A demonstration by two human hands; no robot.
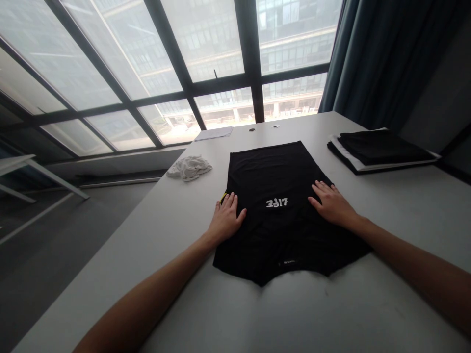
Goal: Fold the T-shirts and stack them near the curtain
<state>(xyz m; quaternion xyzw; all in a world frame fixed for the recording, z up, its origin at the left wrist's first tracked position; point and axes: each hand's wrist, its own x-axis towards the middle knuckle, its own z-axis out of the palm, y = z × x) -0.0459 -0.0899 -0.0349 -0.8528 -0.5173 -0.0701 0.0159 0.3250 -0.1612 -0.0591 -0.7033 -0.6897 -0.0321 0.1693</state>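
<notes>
A black T-shirt [274, 176] lies spread on the white table, its neckline towards me and its hem towards the window. White lettering on its chest appears upside down from here. My left hand [226, 218] rests flat on the shirt's left edge with the fingers stretched out. A small yellow bit shows beside its fingertips; what it is I cannot make out. On the right edge of the shirt lies my right hand [331, 203], palm down, fingers extended. Neither hand grips the cloth.
A crumpled white cloth [189, 168] sits near the table's left edge. Folded black and white garments [386, 149] are stacked at the right. Papers [213, 133] lie at the far edge by the window. A blue curtain [362, 63] hangs behind the table [147, 235].
</notes>
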